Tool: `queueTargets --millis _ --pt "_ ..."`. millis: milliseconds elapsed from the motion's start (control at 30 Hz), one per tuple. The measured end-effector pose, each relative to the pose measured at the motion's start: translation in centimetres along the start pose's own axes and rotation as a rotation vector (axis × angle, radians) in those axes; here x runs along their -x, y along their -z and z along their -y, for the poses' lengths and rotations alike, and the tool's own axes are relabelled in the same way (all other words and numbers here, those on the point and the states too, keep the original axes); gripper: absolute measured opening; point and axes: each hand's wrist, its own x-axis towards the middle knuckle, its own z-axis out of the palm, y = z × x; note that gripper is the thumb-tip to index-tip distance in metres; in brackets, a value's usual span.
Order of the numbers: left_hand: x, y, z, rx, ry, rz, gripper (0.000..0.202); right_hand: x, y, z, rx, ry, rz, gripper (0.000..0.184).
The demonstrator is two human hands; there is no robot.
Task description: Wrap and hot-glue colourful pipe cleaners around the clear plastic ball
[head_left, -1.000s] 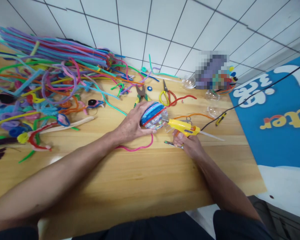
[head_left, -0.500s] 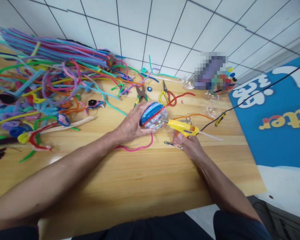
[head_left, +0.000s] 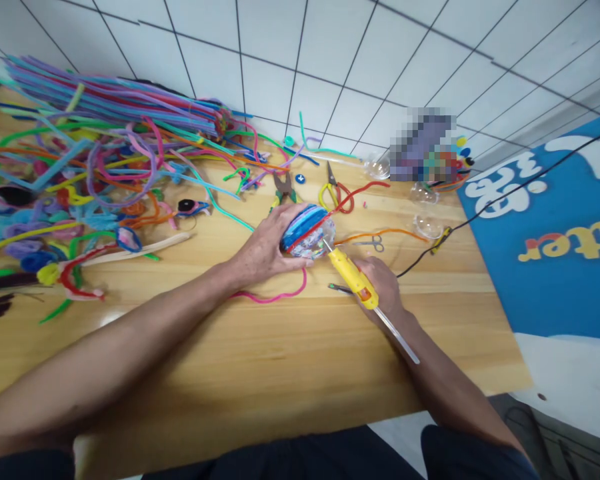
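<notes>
My left hand is wrapped round a clear ball partly covered with blue, purple and red pipe cleaners. A loose red pipe cleaner runs off the ball's upper right. In my right hand is a yellow hot glue gun, its metal nozzle at the ball's right side; whether it touches cannot be made out. A clear glue stick juts from the gun's back end toward my wrist. Below the ball, a pink pipe cleaner curves over the wooden table.
Pliers, yellow-and-red scissors and small scissors lie around the ball. A tangle of pipe cleaners covers the left side. Clear plastic domes stand at right. The gun's black cord crosses a blue board.
My right hand has turned the glue gun, so its back end now points down toward me instead of to the right. The left hand and ball have stayed nearly still.
</notes>
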Motion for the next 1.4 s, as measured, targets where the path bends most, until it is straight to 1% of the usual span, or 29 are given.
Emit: queueTargets --millis 100,233,300,433,600,700,833,900,1100,1167,1267,1400 --pt "0.0 0.0 0.1 -0.002 0.013 0.013 0.101 0.0 -0.1 -0.3 0.079 0.082 -0.027 0.064" --pt "0.0 0.0 0.2 -0.013 0.036 0.033 0.102 0.0 -0.3 -0.4 0.168 0.116 -0.052 0.060" --pt "0.0 0.0 0.2 -0.011 0.027 0.027 0.101 0.1 -0.4 -0.3 0.209 0.134 -0.065 0.060" --pt "-0.1 0.0 0.1 -0.007 0.011 0.014 0.098 0.1 -0.4 -0.2 0.219 0.209 -0.105 0.058" --pt "-0.1 0.0 0.0 -0.012 0.056 0.028 0.099 0.1 -0.3 -0.2 0.261 0.195 -0.089 0.056" --pt "-0.1 0.0 0.0 -0.017 0.072 0.035 0.099 0.1 -0.3 -0.2 0.243 0.220 -0.108 0.056" --pt "0.0 0.0 0.1 -0.009 0.048 0.032 0.098 0.2 -0.2 -0.1 0.228 0.169 -0.089 0.061" --pt "0.0 -0.1 0.2 -0.008 0.037 0.028 0.098 0.2 -0.3 0.0 0.264 0.179 -0.090 0.062" --pt "0.0 -0.2 0.2 -0.016 0.053 0.031 0.100 0.0 -1.1 0.2 0.312 0.342 -0.251 0.048" --pt "0.0 -0.2 0.2 -0.013 0.052 0.031 0.100 0.0 -1.4 0.2 0.310 0.334 -0.254 0.042" --pt "0.0 -0.1 0.2 -0.017 0.056 0.033 0.101 0.3 -1.6 0.1 0.296 0.276 -0.249 0.034" --pt "0.0 -0.1 0.2 -0.021 0.054 0.033 0.101 0.5 -1.7 0.0 0.280 0.273 -0.248 0.033"
